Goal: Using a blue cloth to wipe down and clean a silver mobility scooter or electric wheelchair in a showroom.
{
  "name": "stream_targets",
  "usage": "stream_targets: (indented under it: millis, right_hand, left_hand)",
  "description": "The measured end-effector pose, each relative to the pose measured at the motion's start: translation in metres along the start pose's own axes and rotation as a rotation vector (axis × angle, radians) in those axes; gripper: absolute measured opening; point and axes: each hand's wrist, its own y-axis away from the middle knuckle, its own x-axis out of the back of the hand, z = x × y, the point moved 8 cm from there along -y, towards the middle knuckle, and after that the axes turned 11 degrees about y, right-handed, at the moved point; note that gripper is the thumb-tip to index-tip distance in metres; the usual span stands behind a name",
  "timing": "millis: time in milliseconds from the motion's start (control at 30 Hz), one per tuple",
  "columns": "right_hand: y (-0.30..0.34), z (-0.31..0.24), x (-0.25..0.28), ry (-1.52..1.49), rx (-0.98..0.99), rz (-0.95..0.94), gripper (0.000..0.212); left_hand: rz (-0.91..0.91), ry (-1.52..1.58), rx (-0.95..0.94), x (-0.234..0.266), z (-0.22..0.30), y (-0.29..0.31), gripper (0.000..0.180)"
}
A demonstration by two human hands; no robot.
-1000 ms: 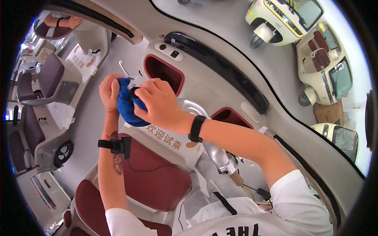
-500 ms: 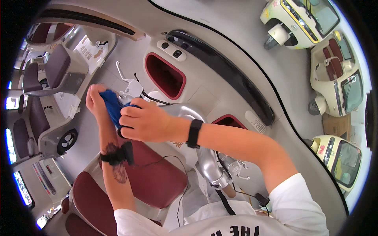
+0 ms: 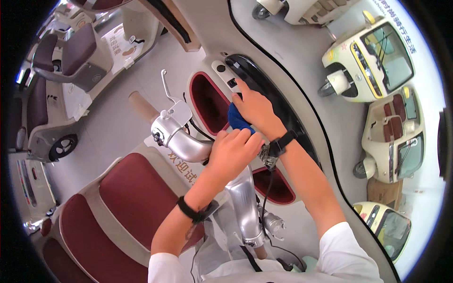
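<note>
A crumpled blue cloth (image 3: 239,119) is bunched between my hands over the dashboard of a small cream vehicle. My right hand (image 3: 257,107) grips the cloth's upper part, its fingers reaching the pale switch panel (image 3: 221,69) beside the glossy black dash strip (image 3: 302,120). Closed around the cloth's lower end, my left hand (image 3: 235,153) sits above the silver handlebar (image 3: 188,144). Part of the cloth is hidden beneath both hands. The maroon-lined dash pocket (image 3: 205,99) lies just left of the cloth.
A brake lever (image 3: 166,85) and beige grip (image 3: 143,106) stick out at the left. A second maroon pocket (image 3: 273,186) lies under my right forearm. Maroon seats (image 3: 137,188) stand at lower left. A thin black cable (image 3: 267,193) hangs near my right wrist. Other small vehicles are parked around.
Both hands have moved right with the blue cloth, from beyond the left handlebar to the dashboard by the switch panel. The left grip has come into sight, and the view has shifted.
</note>
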Motion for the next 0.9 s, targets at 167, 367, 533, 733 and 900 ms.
stream_targets:
  millis: [167, 367, 533, 733, 900]
  right_hand:
    - [-0.038, 0.007, -0.022, 0.153, 0.045, -0.021, 0.057]
    - [-0.027, 0.0, -0.034, 0.254, 0.169, 0.277, 0.046]
    - [-0.02, 0.003, -0.034, 0.306, 0.189, 0.387, 0.042]
    - [-0.024, 0.001, -0.038, 0.287, 0.269, 0.366, 0.041]
    - [-0.025, -0.005, -0.041, 0.251, 0.249, 0.319, 0.047]
  left_hand:
    - [-0.155, -0.124, -0.053, -0.054, -0.017, 0.011, 0.015]
    - [-0.195, -0.099, -0.054, -0.062, -0.02, 0.015, 0.016]
    - [-0.13, -0.027, -0.087, -0.062, -0.015, 0.013, 0.022]
    - [-0.083, -0.002, -0.092, -0.062, -0.016, 0.011, 0.024]
    - [-0.064, 0.012, -0.062, -0.059, -0.021, 0.016, 0.023]
